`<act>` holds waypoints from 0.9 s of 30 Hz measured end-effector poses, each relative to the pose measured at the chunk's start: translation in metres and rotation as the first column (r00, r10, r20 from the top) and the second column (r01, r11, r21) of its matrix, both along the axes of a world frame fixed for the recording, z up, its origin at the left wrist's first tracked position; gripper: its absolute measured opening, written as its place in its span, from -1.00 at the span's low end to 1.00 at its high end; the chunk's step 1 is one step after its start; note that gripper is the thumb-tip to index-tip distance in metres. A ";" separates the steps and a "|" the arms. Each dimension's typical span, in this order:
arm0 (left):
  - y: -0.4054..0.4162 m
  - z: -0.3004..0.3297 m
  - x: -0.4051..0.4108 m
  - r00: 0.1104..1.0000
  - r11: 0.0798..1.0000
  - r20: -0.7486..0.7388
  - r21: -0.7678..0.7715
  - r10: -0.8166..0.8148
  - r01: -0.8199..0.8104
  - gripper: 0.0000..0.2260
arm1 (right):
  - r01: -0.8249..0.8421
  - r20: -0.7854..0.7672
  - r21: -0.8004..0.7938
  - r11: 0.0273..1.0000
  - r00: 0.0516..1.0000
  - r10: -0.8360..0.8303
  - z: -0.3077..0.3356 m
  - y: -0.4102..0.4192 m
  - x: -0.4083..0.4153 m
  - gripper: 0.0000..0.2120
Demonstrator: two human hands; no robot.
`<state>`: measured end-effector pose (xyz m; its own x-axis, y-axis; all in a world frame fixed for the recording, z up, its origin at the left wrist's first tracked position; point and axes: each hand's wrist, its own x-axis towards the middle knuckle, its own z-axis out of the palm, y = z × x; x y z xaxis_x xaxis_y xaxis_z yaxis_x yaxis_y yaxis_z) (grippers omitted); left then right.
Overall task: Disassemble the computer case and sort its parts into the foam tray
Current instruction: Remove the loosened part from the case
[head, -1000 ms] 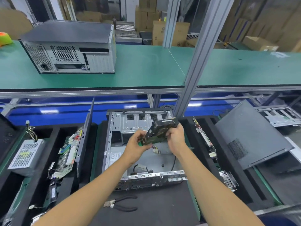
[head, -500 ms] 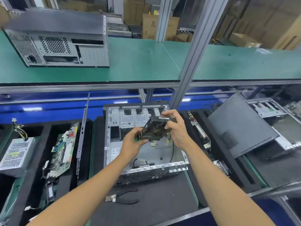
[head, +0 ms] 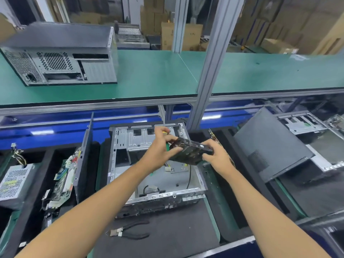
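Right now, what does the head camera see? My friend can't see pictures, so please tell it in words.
Two bare hands, left hand and right hand, hold a dark hard drive tilted above an opened computer case. Pliers lie on the dark mat in front of the case. A power supply and a circuit board sit in the black foam tray at left.

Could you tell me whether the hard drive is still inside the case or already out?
Out: both hands, left hand and right hand, hold the hard drive above the open case.
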<state>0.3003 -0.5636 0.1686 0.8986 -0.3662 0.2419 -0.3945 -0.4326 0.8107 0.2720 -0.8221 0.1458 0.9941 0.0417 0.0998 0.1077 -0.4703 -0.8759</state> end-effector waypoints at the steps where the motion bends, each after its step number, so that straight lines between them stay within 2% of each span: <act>1: -0.010 0.003 0.002 0.999 0.999 -0.020 0.032 -0.030 0.031 -0.61 | -0.024 0.019 -0.025 0.999 1.000 0.024 -0.001 -0.004 -0.001 -0.62; 5: -0.053 0.014 0.006 0.991 0.973 -0.030 0.187 -0.128 0.131 -0.47 | -0.163 0.020 -0.144 0.976 0.986 0.168 0.005 -0.014 0.009 -0.79; 8: -0.074 0.024 0.013 0.994 0.970 -0.015 0.217 -0.111 0.112 -0.44 | -0.157 0.055 -0.077 0.985 0.985 0.161 0.004 -0.027 0.018 -0.84; 11: -0.083 0.038 0.024 0.987 0.964 -0.020 0.210 -0.162 0.162 -0.35 | -0.066 0.069 0.089 0.994 0.996 0.060 -0.005 -0.045 0.021 -0.72; 13: -0.087 0.042 0.031 0.984 0.958 0.003 0.231 -0.177 0.171 -0.42 | 0.030 0.030 0.206 0.978 0.999 -0.037 -0.010 -0.058 0.021 -0.56; 14: -0.090 0.042 0.035 0.984 0.951 0.017 0.259 -0.178 0.168 -0.49 | 0.058 0.031 0.245 0.968 0.997 -0.068 -0.011 -0.066 0.020 -0.55; 16: -0.099 0.042 0.039 0.982 0.934 0.038 0.318 -0.186 0.164 -0.65 | 0.044 0.082 0.289 0.956 0.994 -0.071 -0.012 -0.081 0.018 -0.64; 18: -0.114 0.041 0.041 0.977 0.919 0.065 0.356 -0.205 0.169 -0.73 | 0.047 0.087 0.304 0.952 0.993 -0.076 -0.011 -0.094 0.016 -0.66; 20: -0.131 0.039 0.043 0.968 0.914 0.115 0.368 -0.224 0.168 -0.74 | 0.070 0.096 0.291 0.954 0.990 -0.101 -0.011 -0.109 0.014 -0.62; 24: -0.164 0.032 0.044 0.950 0.908 0.161 0.373 -0.266 0.191 -0.75 | 0.109 0.148 0.120 0.987 0.981 -0.127 -0.015 -0.140 0.008 -0.51; 27: -0.190 0.027 0.048 0.934 0.876 0.162 0.428 -0.318 0.223 -0.74 | 0.128 0.156 0.067 0.989 0.978 -0.137 -0.015 -0.162 0.000 -0.47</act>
